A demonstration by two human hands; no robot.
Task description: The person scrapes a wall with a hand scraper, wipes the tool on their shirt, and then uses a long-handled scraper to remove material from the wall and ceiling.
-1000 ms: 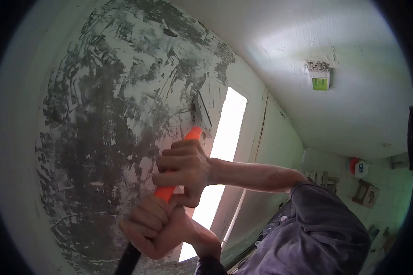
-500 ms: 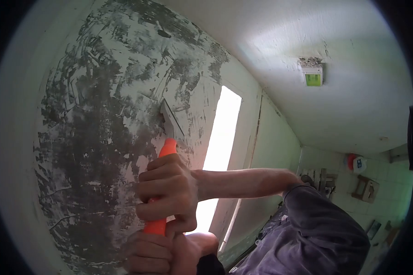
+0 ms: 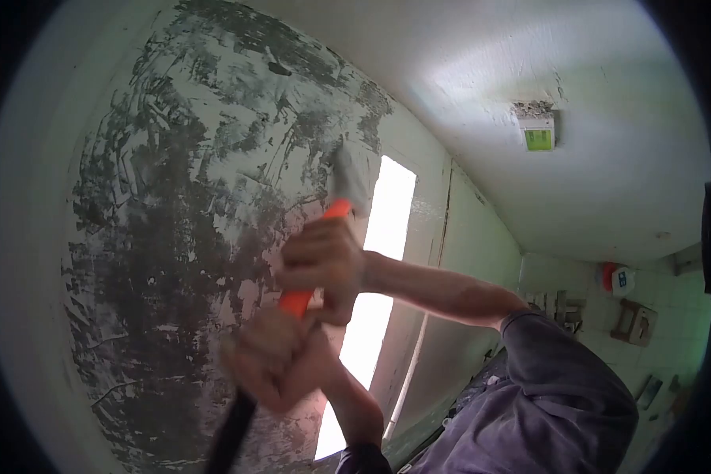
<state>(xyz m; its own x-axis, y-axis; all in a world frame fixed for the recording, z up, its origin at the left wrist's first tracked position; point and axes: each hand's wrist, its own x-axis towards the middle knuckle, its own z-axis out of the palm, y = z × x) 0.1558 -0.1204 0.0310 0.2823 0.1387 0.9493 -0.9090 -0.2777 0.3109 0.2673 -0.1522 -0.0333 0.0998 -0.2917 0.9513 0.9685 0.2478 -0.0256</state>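
A long-handled scraper (image 3: 295, 304) with an orange grip slants up across a patchy wall surface (image 3: 166, 261). Its metal blade (image 3: 349, 172), blurred by motion, overlaps the pale coating near the bright window strip (image 3: 387, 217). My right hand (image 3: 321, 261) is wrapped round the upper part of the orange grip, just below the blade. Lower down, my left hand (image 3: 272, 355) closes round the handle where orange gives way to a black shaft (image 3: 233, 430). Grey base shows between torn white patches all around the tool.
A white fixture with a yellow-green panel (image 3: 539, 140) sits on the pale surface at upper right. Far right are a white container (image 3: 622, 280), a red item (image 3: 608, 275) and a small wooden stool (image 3: 633, 322). A thin pipe (image 3: 407, 383) runs beside the window.
Both hands and the scraper have moved up and to the right, bringing the blade closer to the window strip. The black shaft below my left hand has come into view.
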